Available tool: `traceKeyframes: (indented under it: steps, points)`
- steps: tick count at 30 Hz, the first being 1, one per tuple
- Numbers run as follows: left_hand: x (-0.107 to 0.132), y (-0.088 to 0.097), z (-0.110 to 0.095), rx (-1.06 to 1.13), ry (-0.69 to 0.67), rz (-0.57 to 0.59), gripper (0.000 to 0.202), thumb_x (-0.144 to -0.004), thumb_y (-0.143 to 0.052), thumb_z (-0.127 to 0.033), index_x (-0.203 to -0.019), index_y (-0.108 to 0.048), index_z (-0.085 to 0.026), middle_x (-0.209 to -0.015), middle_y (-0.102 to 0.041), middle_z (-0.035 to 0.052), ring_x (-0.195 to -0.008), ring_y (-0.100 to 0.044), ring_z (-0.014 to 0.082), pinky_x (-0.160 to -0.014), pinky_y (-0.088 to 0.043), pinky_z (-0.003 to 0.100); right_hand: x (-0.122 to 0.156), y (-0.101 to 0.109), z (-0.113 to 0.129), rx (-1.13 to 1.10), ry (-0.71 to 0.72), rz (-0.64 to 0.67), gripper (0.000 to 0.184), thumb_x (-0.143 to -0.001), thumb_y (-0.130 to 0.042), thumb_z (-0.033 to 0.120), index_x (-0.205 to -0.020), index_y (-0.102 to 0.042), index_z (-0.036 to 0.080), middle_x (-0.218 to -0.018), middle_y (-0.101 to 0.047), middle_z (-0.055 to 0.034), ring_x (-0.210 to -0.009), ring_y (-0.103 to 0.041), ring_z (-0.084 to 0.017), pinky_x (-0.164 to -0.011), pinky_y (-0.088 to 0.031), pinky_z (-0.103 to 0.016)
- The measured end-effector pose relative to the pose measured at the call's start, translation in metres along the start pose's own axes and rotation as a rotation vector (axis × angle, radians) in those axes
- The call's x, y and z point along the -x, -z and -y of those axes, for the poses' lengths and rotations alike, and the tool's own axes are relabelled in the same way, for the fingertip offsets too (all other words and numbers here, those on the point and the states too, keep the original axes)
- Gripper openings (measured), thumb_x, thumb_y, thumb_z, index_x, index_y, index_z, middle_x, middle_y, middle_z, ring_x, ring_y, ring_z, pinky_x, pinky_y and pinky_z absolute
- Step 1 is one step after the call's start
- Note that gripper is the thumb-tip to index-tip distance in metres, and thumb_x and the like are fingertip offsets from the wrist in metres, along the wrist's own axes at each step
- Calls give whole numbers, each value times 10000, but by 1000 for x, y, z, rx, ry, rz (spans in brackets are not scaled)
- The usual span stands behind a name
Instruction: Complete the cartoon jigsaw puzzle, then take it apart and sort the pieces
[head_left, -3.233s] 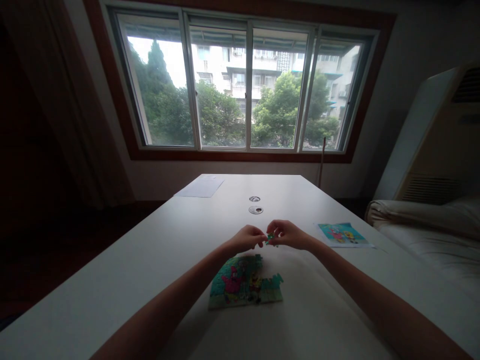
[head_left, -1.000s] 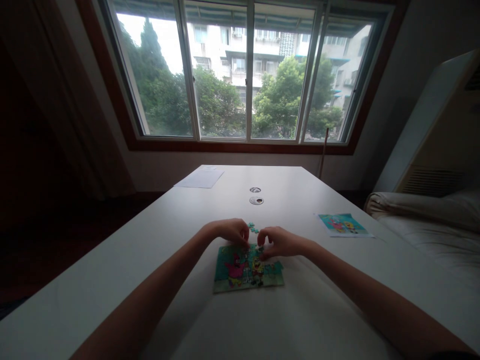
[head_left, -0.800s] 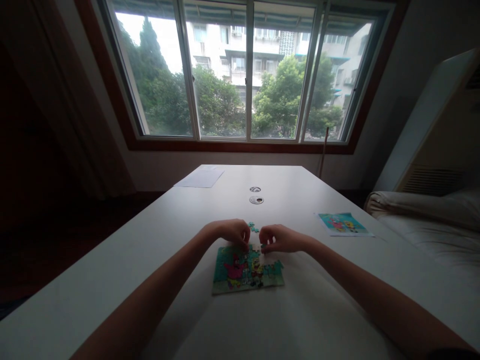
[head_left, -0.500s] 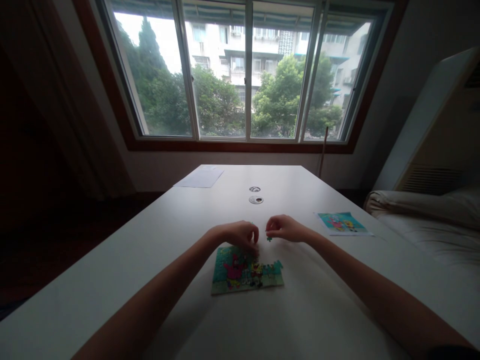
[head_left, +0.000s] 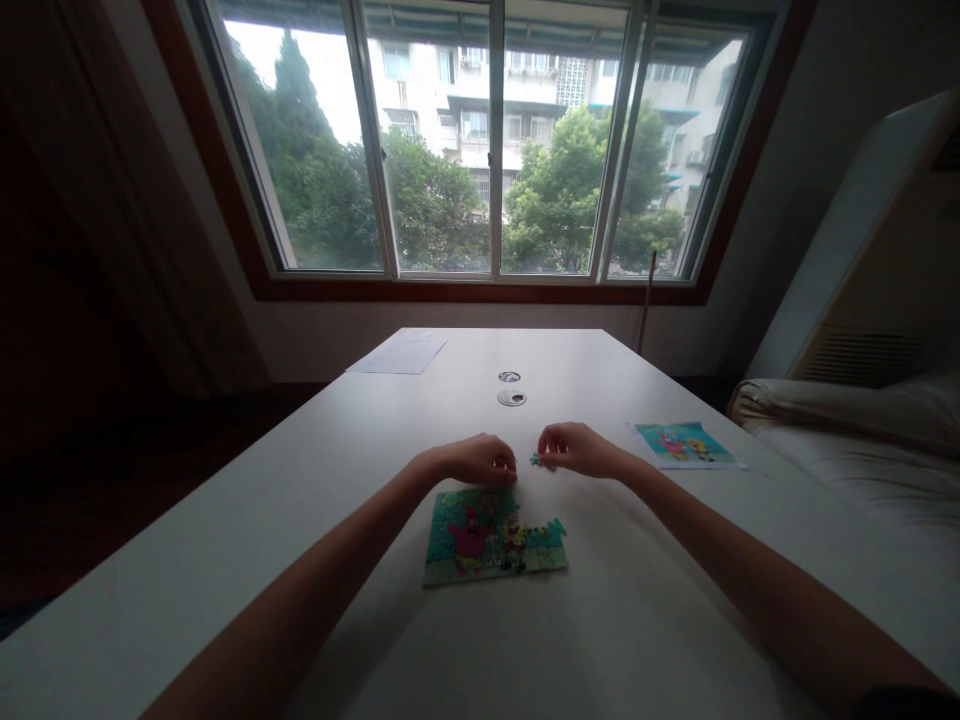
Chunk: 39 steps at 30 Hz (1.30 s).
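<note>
A partly built cartoon jigsaw puzzle (head_left: 491,537) lies flat on the white table (head_left: 337,470), with its upper right corner unfilled. My left hand (head_left: 480,460) rests curled at the puzzle's far edge, fingertips pressed together near small loose pieces; what they hold is too small to make out. My right hand (head_left: 574,450) hovers just beyond the puzzle with its fingers pinched on a small teal puzzle piece (head_left: 536,461).
A printed reference picture (head_left: 684,443) lies to the right on the table. A paper sheet (head_left: 397,353) sits at the far left. Two round cable grommets (head_left: 511,398) are in the middle. A sofa (head_left: 855,430) stands at the right; windows are ahead.
Both hands were pressing at the puzzle's upper edge a second ago. They have since lifted off and drawn back from it, the right hand carrying a small teal piece.
</note>
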<state>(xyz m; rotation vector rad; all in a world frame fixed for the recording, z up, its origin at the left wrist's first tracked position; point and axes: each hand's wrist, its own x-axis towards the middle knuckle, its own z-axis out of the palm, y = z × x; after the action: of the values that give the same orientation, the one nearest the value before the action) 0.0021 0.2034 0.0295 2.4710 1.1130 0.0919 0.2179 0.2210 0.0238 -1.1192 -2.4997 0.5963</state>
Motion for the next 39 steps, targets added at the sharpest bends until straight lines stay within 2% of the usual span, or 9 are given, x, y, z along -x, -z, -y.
traceKeyframes:
  steps: [4,7,12,14,17,21,31,35,39]
  points:
    - [-1,-1,11,-27,44,-90,270,-775,-454,-327,-740,-642,-137,-600,-578,-4,-536,-454,101,-490,-309,196,9,6,17,-44,89,470,384,-602,-665,447,-870,-621,176,-731,-580,5,-619,-506,-102,-526,-364,-195]
    - [-1,-1,18,-60,100,-160,281,-769,-452,-338,-719,-635,-131,-604,-583,8,-541,-460,109,-498,-307,204,17,6,26,42,24,625,565,-473,-718,512,-925,-606,192,-797,-575,-2,-650,-509,-117,-525,-364,-198]
    - [1,5,24,-106,182,-241,289,-761,-464,-364,-809,-627,-131,-756,-620,52,-634,-513,139,-541,-332,215,23,4,36,205,2,630,553,-462,-715,534,-877,-615,182,-782,-573,-2,-635,-485,-123,-506,-340,-204]
    - [3,8,23,-111,185,-227,296,-760,-469,-387,-769,-622,-133,-707,-609,38,-612,-503,134,-521,-326,211,23,5,38,223,5,641,509,-494,-706,519,-860,-613,179,-774,-573,3,-632,-480,-121,-501,-334,-202]
    - [5,11,16,-84,174,-62,345,-722,-515,-471,-660,-603,-143,-571,-551,-4,-524,-454,111,-461,-304,199,23,6,40,235,14,638,468,-521,-704,487,-854,-604,173,-753,-563,9,-622,-470,-113,-491,-323,-195]
    - [7,12,1,-53,176,210,366,-616,-619,-516,-676,-608,-155,-580,-549,-22,-521,-459,105,-457,-319,196,23,6,40,214,31,630,431,-530,-715,437,-845,-591,170,-712,-541,27,-590,-448,-96,-476,-307,-186]
    - [11,14,-14,-168,251,338,379,-519,-703,-465,-724,-623,-157,-685,-594,2,-570,-493,121,-459,-336,197,22,13,34,209,-36,688,439,-539,-720,392,-893,-605,160,-744,-568,19,-609,-469,-97,-494,-333,-183]
    - [13,16,-15,-178,235,326,374,-552,-684,-467,-768,-628,-167,-729,-610,12,-596,-510,129,-466,-344,196,20,13,28,199,-47,705,450,-534,-721,389,-904,-629,150,-741,-580,12,-594,-477,-93,-497,-338,-182]
    - [15,17,-19,-154,163,203,325,-661,-606,-454,-811,-632,-168,-761,-619,26,-608,-517,124,-486,-343,192,20,12,29,201,-60,708,435,-541,-712,397,-891,-642,149,-740,-585,5,-596,-478,-95,-509,-344,-184]
